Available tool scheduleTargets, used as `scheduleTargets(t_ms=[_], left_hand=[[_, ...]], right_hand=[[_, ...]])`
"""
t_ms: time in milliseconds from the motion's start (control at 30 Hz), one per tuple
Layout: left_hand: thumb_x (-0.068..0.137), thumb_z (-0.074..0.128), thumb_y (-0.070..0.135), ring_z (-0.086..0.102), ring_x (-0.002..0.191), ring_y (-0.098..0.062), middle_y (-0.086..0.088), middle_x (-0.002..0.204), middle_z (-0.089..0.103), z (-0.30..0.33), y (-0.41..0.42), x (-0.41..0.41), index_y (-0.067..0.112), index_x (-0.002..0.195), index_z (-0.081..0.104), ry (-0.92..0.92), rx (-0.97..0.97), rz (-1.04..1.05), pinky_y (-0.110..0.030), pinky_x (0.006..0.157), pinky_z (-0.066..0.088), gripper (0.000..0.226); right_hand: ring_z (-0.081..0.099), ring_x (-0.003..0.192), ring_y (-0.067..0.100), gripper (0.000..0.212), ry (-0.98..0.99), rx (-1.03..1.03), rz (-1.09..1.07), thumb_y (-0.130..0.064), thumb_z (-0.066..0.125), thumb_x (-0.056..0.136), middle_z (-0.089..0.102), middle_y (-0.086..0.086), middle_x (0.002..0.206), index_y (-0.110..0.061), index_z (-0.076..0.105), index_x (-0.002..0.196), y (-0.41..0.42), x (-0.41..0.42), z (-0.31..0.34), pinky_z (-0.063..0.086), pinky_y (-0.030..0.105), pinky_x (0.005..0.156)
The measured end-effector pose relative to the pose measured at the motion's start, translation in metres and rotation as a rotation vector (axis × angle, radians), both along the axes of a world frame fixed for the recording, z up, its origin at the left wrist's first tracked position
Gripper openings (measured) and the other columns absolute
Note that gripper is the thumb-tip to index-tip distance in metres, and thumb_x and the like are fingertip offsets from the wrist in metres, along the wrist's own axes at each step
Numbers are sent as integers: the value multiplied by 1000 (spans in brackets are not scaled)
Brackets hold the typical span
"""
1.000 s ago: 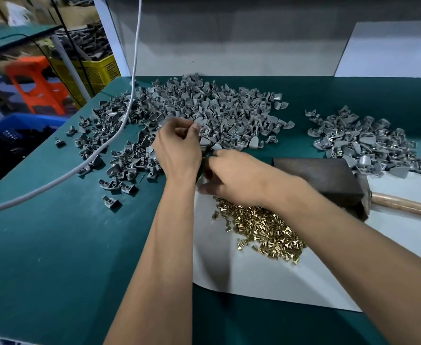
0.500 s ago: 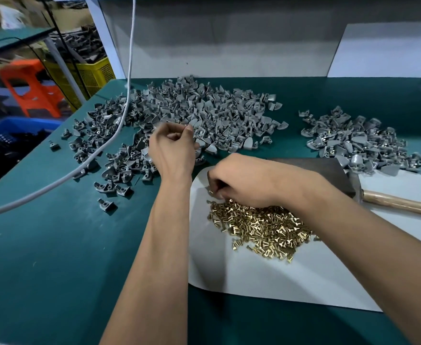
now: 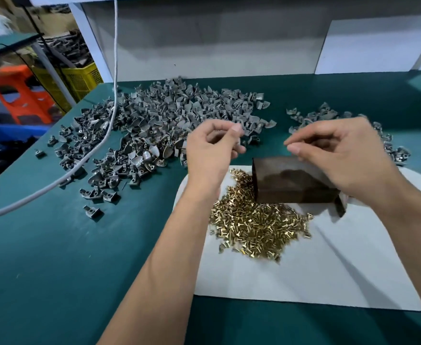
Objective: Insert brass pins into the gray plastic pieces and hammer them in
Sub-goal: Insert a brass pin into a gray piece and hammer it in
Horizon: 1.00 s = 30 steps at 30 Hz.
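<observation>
Mostly blurry: both hands raised above the green surface (image 3: 42, 270), left hand (image 3: 210, 150) and right hand (image 3: 341, 155) with fingers curled pinch-like, contents can't tell. One heap of brass pins (image 3: 256, 225) on white sheet (image 3: 304, 277); two piles of gray plastic pieces (image 3: 159, 120); one dark block (image 3: 291, 183).

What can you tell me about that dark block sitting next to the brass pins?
The dark block is a brown, dull, box-shaped slab with flat faces and sharp edges; it looks like metal, though that is uncertain. It lies flat on the white sheet, its front left corner against the pile of brass pins. The right hand hovers over its right end and hides that part.
</observation>
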<state>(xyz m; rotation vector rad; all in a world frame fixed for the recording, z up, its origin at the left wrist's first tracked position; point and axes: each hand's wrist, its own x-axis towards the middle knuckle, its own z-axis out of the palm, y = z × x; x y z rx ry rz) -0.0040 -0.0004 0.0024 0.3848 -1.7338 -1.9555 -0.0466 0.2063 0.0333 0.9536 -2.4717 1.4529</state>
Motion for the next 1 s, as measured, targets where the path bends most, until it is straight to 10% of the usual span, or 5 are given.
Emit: scheduleTargets(t_ms=[233, 1000], left_hand=[[89, 64, -14, 76, 79, -24, -7, 92, 75, -2, 36, 5, 10, 100, 75, 93, -88, -216, -41, 86, 62, 29], [83, 76, -8, 78, 77, -24, -10, 85, 79, -12, 68, 8, 8, 89, 78, 75, -134, -168, -39, 80, 63, 17]], right_hand=[[74, 88, 11, 26, 49, -144, -77, -6, 76, 88, 77, -12, 91, -31, 79, 97, 23, 5, -20, 59, 30, 83], [60, 70, 11, 22, 316, -165, -250, 4, 71, 80, 60, -7, 74, -13, 57, 84, -3, 23, -31, 50, 21, 63]])
